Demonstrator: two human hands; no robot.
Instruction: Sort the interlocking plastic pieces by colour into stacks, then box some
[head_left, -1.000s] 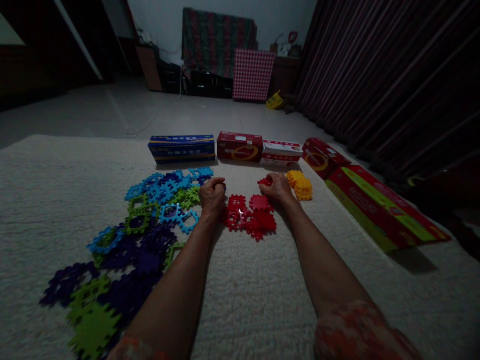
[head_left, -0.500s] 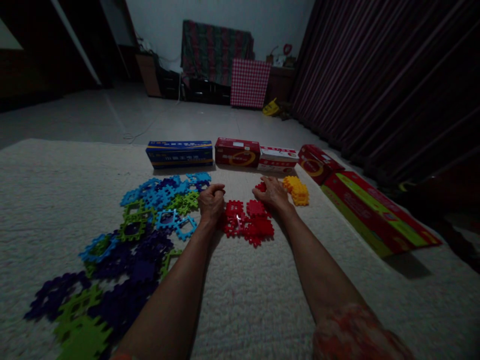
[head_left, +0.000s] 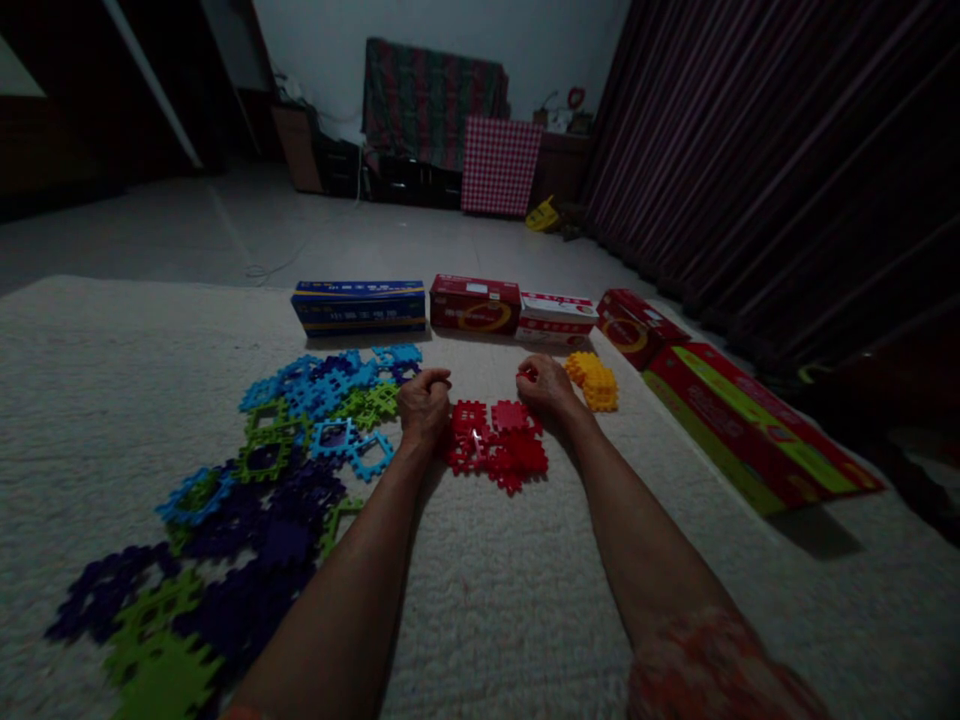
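Note:
Several red toothed plastic tiles (head_left: 517, 452) lie in a cluster on the pale quilted cover, between my two hands. My right hand (head_left: 551, 385) is closed on a red toothed tile, most of it hidden by the fingers. It hovers at the far right edge of the cluster. At the cluster's left side my left hand (head_left: 424, 405) rests with curled fingers; whether anything is inside them is hidden. Just right of my right hand sits a small stack of yellow tiles (head_left: 598, 385). Light blue tiles (head_left: 322, 385) and green tiles (head_left: 367, 405) lie left of my left hand.
Dark purple tiles (head_left: 285, 540) spread toward the near left, with a green tile (head_left: 169, 675) closest. Along the far edge stand a blue box (head_left: 360, 310), a red box (head_left: 475, 308) and a white-and-red box (head_left: 556, 318). A long red-and-green box (head_left: 742, 425) lies on the right.
My right hand has drawn its fingers together around the red tile, so less of the tile shows. My left hand stays in place.

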